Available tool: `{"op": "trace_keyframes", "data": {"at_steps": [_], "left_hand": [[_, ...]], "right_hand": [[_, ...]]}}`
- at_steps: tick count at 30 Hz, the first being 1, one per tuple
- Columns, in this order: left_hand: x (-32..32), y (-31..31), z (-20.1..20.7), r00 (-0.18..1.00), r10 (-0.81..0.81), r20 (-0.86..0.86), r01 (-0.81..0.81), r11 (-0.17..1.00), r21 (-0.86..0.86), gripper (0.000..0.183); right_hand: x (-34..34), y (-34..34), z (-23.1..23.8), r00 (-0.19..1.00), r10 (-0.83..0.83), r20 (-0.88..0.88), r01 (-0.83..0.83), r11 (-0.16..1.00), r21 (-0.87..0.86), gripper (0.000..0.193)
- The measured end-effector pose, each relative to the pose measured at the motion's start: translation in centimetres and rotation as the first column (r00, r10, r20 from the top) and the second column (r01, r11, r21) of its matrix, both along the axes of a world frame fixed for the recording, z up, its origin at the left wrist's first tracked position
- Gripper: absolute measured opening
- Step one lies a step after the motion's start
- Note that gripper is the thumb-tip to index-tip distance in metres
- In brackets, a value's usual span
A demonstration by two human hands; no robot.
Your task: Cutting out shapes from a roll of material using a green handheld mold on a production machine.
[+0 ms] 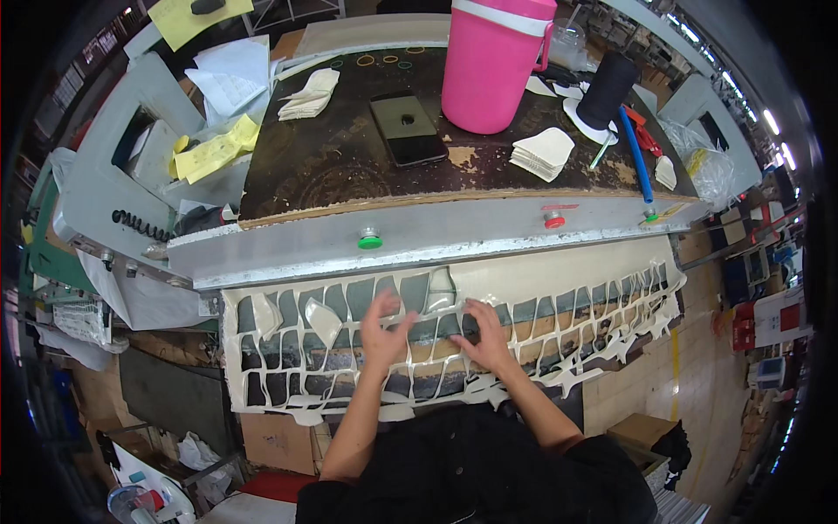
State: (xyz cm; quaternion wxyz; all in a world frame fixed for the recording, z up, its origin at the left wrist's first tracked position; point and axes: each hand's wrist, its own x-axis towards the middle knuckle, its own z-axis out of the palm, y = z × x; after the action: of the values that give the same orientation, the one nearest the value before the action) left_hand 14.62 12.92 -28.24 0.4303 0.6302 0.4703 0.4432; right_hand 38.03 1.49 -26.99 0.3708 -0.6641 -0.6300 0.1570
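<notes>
A cream sheet [532, 278] lies across the machine bed in front of me, its near part cut into a web of rows of holes. My left hand [382, 334] is over the web left of its middle, fingers spread and slightly blurred, with nothing visible in it. To its right, my right hand [485, 339] has thumb and fingers apart at the strips; whether it touches them I cannot tell. Just beyond the hands is a thin-edged curved shape [443, 291], perhaps a cutting die. Loose cream cut pieces [324, 323] rest on the web at the left.
Behind the bed, a dark board [332, 179] carries a phone [408, 131], pink jug [493, 70], stacked cream pieces [543, 154], black thread cone [608, 92] and blue rod [637, 157]. Green [370, 240] and red [554, 220] push buttons sit on the grey beam.
</notes>
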Motion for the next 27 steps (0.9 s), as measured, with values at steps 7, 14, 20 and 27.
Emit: {"op": "trace_keyframes", "data": {"at_steps": [7, 14, 20, 27], "left_hand": [[0.9, 10.8, 8.0, 0.906, 0.298, 0.300, -0.299, 0.953, -0.046, 0.035], [-0.1, 1.8, 4.8, 0.994, 0.110, 0.015, -0.109, 0.993, -0.053, 0.022], [-6.2, -7.8, 3.3, 0.841, -0.087, -0.533, 0.109, 0.994, 0.010, 0.035], [-6.6, -9.7, 2.4, 0.832, -0.108, -0.544, 0.191, 0.977, 0.098, 0.035]], "right_hand": [[-0.2, -4.3, 2.1, 0.873, 0.457, -0.167, -0.471, 0.708, -0.525, 0.049], [0.2, -3.0, 5.3, 0.904, 0.396, 0.161, -0.311, 0.868, -0.387, 0.054], [-2.8, -5.5, 6.0, 0.957, 0.153, 0.247, -0.096, 0.969, -0.228, 0.062], [-2.3, -6.5, 2.6, 0.959, 0.007, 0.285, 0.086, 0.945, -0.314, 0.061]]}}
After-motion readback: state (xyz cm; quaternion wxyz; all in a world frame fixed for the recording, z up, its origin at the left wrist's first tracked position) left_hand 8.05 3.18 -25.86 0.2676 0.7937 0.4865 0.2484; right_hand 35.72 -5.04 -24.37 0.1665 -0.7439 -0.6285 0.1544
